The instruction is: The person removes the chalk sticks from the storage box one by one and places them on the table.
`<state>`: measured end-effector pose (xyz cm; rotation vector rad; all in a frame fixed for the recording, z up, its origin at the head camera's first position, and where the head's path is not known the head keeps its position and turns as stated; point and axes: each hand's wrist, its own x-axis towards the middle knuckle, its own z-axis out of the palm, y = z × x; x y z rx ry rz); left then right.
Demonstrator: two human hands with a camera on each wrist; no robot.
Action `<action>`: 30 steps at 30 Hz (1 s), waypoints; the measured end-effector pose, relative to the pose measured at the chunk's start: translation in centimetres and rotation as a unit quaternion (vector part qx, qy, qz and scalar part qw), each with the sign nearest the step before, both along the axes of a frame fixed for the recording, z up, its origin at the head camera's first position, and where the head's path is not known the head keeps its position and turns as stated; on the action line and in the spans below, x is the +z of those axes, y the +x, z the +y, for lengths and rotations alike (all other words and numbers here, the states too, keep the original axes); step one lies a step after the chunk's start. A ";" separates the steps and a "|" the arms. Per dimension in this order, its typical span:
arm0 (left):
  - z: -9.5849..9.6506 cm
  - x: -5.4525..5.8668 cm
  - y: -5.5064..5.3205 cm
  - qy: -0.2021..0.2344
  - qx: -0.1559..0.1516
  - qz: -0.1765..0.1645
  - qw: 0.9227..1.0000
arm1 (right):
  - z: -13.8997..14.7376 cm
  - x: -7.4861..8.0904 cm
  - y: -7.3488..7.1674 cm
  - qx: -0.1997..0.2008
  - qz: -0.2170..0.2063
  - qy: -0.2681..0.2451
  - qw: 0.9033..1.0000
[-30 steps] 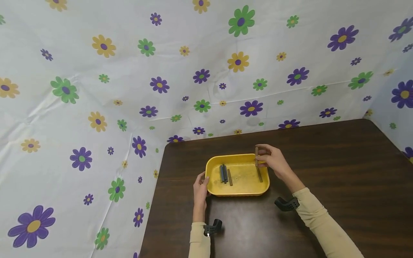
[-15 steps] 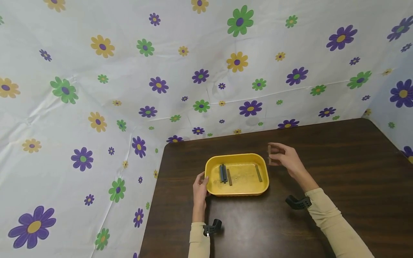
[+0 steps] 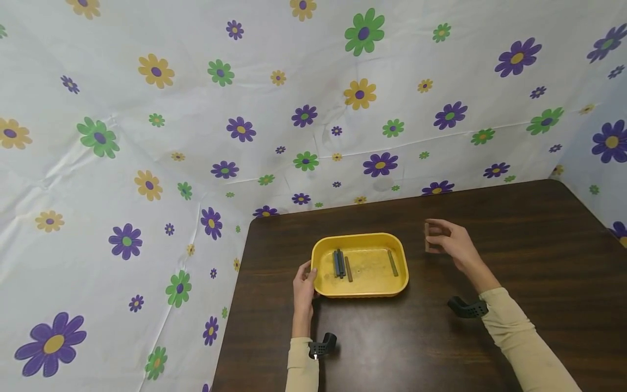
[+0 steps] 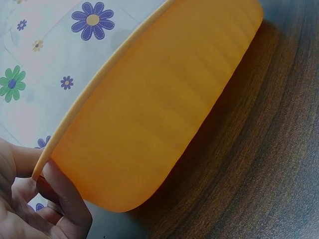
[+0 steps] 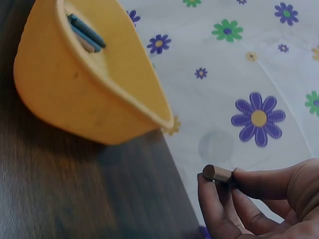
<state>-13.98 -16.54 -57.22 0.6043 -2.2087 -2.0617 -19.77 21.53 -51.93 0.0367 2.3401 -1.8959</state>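
My left hand [image 3: 303, 288] pinches the left wall of a yellow plastic tray [image 3: 362, 287]. In the left wrist view the thumb and fingers grip its rim [image 4: 75, 104]. Beyond the tray's right side, my right hand [image 3: 454, 243] holds a short brown stick [image 3: 426, 237] between thumb and fingertips. One round, flat end of the brown stick [image 5: 216, 173] faces the right wrist camera. Inside the tray, several dark blue-grey sticks [image 3: 339, 264] lie grouped at the left, with a brown stick [image 3: 348, 269] beside them. Another brownish stick [image 3: 393, 263] lies alone near the right wall.
A dark wood-grain table [image 3: 392, 337] carries the tray, which stands near its far left part. White sheeting printed with flowers [image 3: 313, 109] hangs behind the table and along its left side. Each wrist wears a black camera mount [image 3: 467, 308].
My right hand has carried the brown stick from over the tray's right end out to the right, above the table. The left hand and the tray have stayed in place.
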 end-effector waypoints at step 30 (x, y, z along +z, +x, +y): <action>0.0 -0.1 0.0 0.004 0.005 -0.004 1.000 | 4.6 -4.2 0.9 0.016 -0.030 0.061 0.998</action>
